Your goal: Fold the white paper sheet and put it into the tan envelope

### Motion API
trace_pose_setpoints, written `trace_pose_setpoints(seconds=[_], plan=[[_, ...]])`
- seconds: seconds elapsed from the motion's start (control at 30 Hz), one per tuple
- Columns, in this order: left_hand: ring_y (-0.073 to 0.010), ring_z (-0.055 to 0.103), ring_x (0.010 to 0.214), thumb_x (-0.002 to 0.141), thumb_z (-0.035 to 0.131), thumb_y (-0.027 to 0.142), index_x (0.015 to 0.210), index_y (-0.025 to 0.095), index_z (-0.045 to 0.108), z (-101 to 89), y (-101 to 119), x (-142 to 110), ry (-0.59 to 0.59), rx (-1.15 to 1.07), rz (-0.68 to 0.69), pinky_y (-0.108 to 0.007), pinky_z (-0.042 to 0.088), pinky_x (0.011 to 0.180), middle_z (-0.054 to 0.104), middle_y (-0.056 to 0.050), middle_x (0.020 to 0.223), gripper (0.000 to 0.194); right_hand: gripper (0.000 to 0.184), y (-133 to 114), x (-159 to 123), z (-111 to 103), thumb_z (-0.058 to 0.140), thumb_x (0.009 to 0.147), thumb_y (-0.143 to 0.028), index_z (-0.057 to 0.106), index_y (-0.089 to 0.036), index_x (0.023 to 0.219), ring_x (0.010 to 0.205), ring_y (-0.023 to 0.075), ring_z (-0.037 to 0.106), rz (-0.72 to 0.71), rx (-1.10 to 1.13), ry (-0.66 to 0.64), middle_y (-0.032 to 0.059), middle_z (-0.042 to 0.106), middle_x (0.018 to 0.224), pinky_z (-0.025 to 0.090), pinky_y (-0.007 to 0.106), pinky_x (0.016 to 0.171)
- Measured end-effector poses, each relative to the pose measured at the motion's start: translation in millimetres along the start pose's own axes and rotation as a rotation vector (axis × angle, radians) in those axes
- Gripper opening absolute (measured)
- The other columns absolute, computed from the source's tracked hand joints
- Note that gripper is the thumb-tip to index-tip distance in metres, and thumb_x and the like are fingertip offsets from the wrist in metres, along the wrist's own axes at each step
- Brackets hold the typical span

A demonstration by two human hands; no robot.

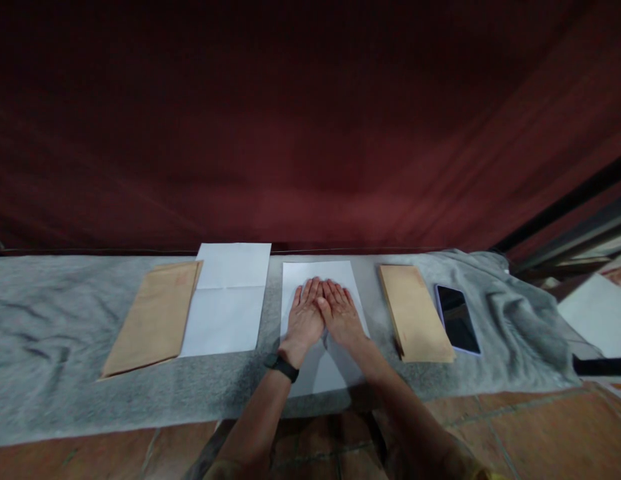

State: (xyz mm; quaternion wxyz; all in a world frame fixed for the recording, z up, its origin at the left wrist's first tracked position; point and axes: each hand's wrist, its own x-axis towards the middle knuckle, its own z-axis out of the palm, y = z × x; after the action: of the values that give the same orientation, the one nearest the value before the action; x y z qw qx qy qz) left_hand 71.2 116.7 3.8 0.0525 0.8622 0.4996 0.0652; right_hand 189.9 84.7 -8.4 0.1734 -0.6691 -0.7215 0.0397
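Observation:
A white sheet of paper [317,377] lies in the middle of the grey cloth. My left hand [306,313] rests flat on it, fingers stretched toward the far edge, with a dark band on the wrist. Beside it, my right hand [343,315] lies flat on the same sheet. The two hands touch at the thumbs and index fingers, and they cover the sheet's centre. Neither hand holds anything.
Left of the hands is a creased white sheet [227,320], and brown envelopes [155,317] lie beside it. To the right are more brown envelopes [417,317] and a phone [457,319]. Grey cloth [55,347] covers the table; a dark red curtain [310,153] hangs behind.

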Motion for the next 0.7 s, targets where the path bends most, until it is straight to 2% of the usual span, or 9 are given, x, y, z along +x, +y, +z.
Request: trace_pose_setpoints(seconds=[0.23,0.4,0.7], plan=[[-0.0236,0.023,0.156,0.102,0.028,0.022,0.157,0.013,0.037,0.4,-8.0,9.4,0.012,-0.012,-0.070,-0.044,0.019,0.128,0.031,-0.008,0.167,0.057,0.051,-2.3,9.2,1.6,0.027,0.111,-0.035,0.046,-0.017,0.154,0.151,0.0258,0.034,0.042,-0.022,0.009,0.0103,0.042,0.161,0.024,0.047,0.123],[-0.0231,0.024,0.156,0.102,0.027,0.023,0.157,0.009,0.036,3.7,-11.0,11.0,0.052,0.004,-0.145,-0.044,0.019,0.128,0.032,-0.012,0.166,0.057,0.051,-1.2,11.4,2.8,0.028,0.111,-0.037,0.047,-0.017,0.153,0.151,0.0267,0.033,0.081,-0.068,0.031,0.0116,0.040,0.161,0.023,0.047,0.123],[-0.0245,0.026,0.155,0.101,0.031,0.023,0.156,0.004,0.036,6.1,-28.9,10.9,0.133,0.008,-0.276,-0.044,0.022,0.127,0.035,-0.018,0.163,0.058,0.057,12.6,12.0,7.4,0.026,0.110,-0.041,0.043,-0.010,0.155,0.150,0.0301,0.036,0.156,-0.093,0.090,0.0165,0.039,0.161,0.026,0.049,0.122]])
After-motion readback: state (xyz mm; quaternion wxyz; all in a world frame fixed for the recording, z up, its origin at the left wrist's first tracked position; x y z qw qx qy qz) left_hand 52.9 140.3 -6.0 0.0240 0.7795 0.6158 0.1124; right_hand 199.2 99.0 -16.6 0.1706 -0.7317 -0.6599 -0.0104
